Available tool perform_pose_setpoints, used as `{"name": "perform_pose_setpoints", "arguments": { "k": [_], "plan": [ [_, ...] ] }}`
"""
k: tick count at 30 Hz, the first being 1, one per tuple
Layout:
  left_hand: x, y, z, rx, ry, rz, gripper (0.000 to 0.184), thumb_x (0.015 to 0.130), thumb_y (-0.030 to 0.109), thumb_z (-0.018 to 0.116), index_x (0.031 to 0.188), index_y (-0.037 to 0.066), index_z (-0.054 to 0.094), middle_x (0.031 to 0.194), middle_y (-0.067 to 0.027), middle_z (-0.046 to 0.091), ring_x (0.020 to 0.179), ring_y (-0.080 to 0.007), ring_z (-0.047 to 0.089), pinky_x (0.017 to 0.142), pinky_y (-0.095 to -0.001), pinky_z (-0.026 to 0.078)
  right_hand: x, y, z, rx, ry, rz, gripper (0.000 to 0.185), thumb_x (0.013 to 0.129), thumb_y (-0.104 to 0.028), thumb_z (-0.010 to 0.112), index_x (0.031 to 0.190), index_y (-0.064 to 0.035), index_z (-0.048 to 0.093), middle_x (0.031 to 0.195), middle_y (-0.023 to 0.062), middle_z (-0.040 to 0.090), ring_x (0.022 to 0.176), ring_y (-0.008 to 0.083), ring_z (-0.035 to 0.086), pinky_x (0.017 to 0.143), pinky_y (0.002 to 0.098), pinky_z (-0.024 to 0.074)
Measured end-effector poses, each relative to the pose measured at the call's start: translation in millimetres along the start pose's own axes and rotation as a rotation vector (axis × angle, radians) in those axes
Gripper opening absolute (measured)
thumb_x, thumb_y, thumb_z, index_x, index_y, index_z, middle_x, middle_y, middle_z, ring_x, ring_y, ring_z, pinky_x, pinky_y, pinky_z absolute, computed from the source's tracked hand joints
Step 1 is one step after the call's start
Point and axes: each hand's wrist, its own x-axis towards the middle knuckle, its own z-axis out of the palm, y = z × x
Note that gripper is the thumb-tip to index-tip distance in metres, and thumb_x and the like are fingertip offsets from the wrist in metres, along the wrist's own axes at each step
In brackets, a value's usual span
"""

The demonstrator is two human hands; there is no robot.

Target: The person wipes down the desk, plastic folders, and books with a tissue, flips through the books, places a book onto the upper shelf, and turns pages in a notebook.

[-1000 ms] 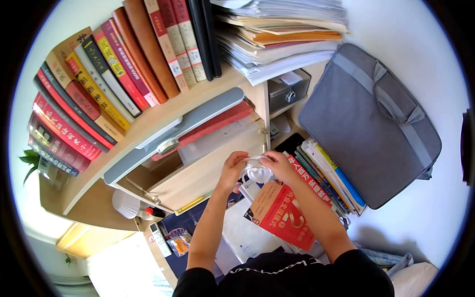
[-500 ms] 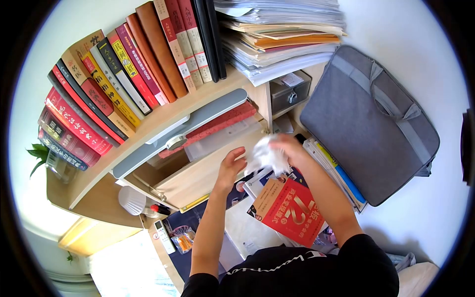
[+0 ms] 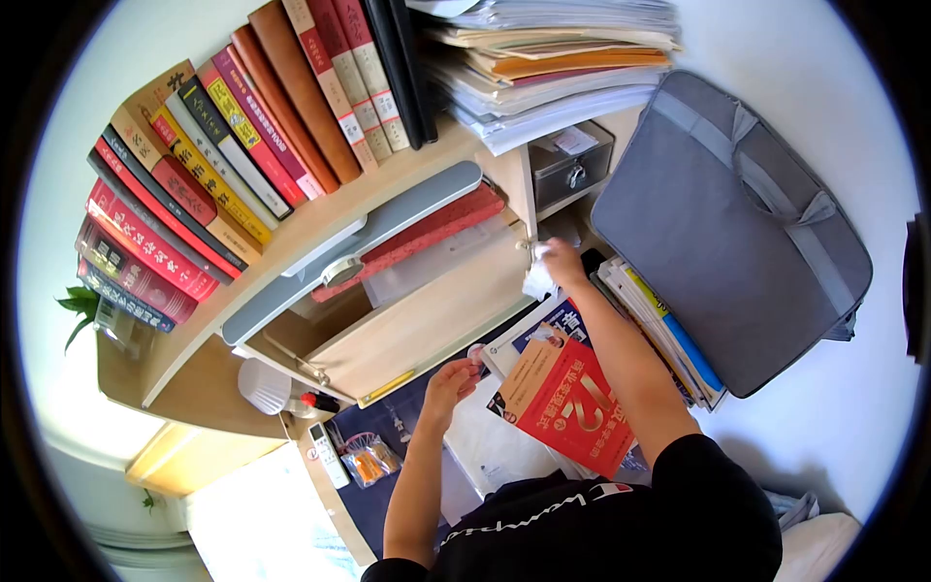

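Note:
My right hand (image 3: 560, 263) is closed on a crumpled white tissue or cloth (image 3: 539, 281), which hangs below the fingers near the right end of the drop-down cabinet flap (image 3: 427, 310). My left hand (image 3: 452, 390) is empty, its fingers loosely stretched over the desk, left of the stacked books. A red book (image 3: 567, 412) with a tan band lies on top of that stack, partly over a white-and-blue book (image 3: 509, 351). My right forearm passes over the stack's right side.
A grey laptop bag (image 3: 718, 233) leans on the right, beside upright magazines (image 3: 669, 335). Above the flap stand a row of books (image 3: 262, 126) and a tall paper pile (image 3: 562, 58). A white remote (image 3: 329, 456) and a small plastic packet (image 3: 369, 461) lie at left.
My right hand has carried the white tissue or cloth slightly up toward the flap's right end. My left hand has dropped lower, away from it. The view has shifted slightly.

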Motion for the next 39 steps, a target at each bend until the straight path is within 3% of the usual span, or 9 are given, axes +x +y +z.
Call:
{"name": "perform_pose_setpoints", "arguments": {
  "k": [3,11,15,17,24,27,30,35,39],
  "plan": [
    [1.2,6.4,-13.1,-0.047,0.127,0.057,0.03,0.09,0.021,0.051,0.116,0.007,0.053,0.105,-0.0046,0.06,0.093,-0.0156,0.058,0.083,-0.0298,0.048,26.9,20.2,15.1,0.61,0.198,0.149,0.021,0.076,-0.005,0.054,0.096,-0.0009,0.058,0.088,0.0139,0.062,0.082,0.021,0.059,0.076,0.0329,0.0457],
    [-17.9,53.3,-10.9,-0.023,0.227,0.189,0.032,0.091,0.02,0.05,0.118,0.004,0.051,0.107,-0.0064,0.059,0.095,-0.0162,0.058,0.084,-0.0298,0.047,19.7,-22.9,28.1,0.402,0.157,0.057,0.02,0.075,-0.003,0.051,0.093,-0.0036,0.06,0.088,0.0168,0.062,0.087,0.0326,0.06,0.079,0.0373,0.0459],
    [-43.0,9.6,-28.3,-0.052,0.258,0.103,0.03,0.091,0.02,0.05,0.117,0.005,0.052,0.104,-0.0072,0.06,0.093,-0.0154,0.059,0.082,-0.0289,0.048,-6.8,-61.9,3.5,0.761,0.399,0.026,0.022,0.081,0.002,0.042,0.096,-0.0023,0.056,0.076,0.0085,0.056,0.061,0.0185,0.06,0.053,0.0278,0.0488],
    [-53.6,-13.4,-34.9,-0.161,0.322,0.072,0.029,0.09,0.019,0.051,0.116,0.005,0.054,0.104,-0.0069,0.061,0.091,-0.0158,0.06,0.082,-0.0289,0.049,-21.0,-80.2,11.0,0.977,0.126,0.414,0.017,0.082,0.0,0.043,0.095,-0.0011,0.054,0.079,0.009,0.056,0.066,0.019,0.059,0.057,0.0292,0.0482],
    [-78.9,-12.7,-21.7,-0.175,0.318,0.072,0.028,0.09,0.018,0.05,0.115,0.005,0.054,0.105,-0.0077,0.061,0.093,-0.0164,0.06,0.083,-0.0292,0.048,-55.2,-107.4,121.8,1.035,0.361,0.466,0.012,0.08,-0.007,0.049,0.091,-0.0016,0.049,0.091,0.0133,0.054,0.083,0.0264,0.053,0.079,0.0359,0.0422],
    [-79.6,-2.6,-30.9,-0.151,0.291,0.099,0.028,0.09,0.018,0.05,0.115,0.005,0.054,0.105,-0.0076,0.06,0.093,-0.0158,0.059,0.083,-0.0285,0.048,-103.9,-140.8,162.9,0.657,0.125,0.08,0.015,0.077,-0.004,0.052,0.092,-0.0023,0.051,0.088,0.0143,0.055,0.085,0.0285,0.053,0.08,0.037,0.0425],
    [-76.4,3.5,-49.1,-0.088,0.288,0.152,0.029,0.09,0.019,0.051,0.115,0.005,0.054,0.105,-0.0071,0.06,0.092,-0.0148,0.059,0.083,-0.0271,0.047,-120.3,-170.2,176.5,1.06,0.078,0.366,0.016,0.077,-0.006,0.053,0.092,-0.0035,0.052,0.086,0.0146,0.056,0.082,0.0295,0.056,0.076,0.0371,0.0444],
    [-76.1,56.5,-64.6,0.096,0.278,0.288,0.036,0.092,0.027,0.05,0.118,0.001,0.052,0.107,-0.0089,0.058,0.093,-0.0154,0.058,0.083,-0.0262,0.045,-101.4,-155.6,145.3,0.522,0.057,0.079,0.016,0.074,-0.008,0.057,0.089,-0.0023,0.057,0.078,0.0093,0.058,0.072,0.0173,0.056,0.068,0.0312,0.0465],
    [-43.7,104.2,-59.3,0.103,0.151,0.339,0.047,0.092,0.033,0.048,0.125,0.0,0.044,0.109,-0.0136,0.058,0.097,-0.0215,0.059,0.087,-0.0318,0.046,-57.5,-139.1,96.9,0.255,0.03,0.12,0.028,0.072,-0.019,0.057,0.094,-0.0016,0.06,0.087,0.0186,0.063,0.085,0.0355,0.06,0.075,0.0401,0.0467]
  ]
}}
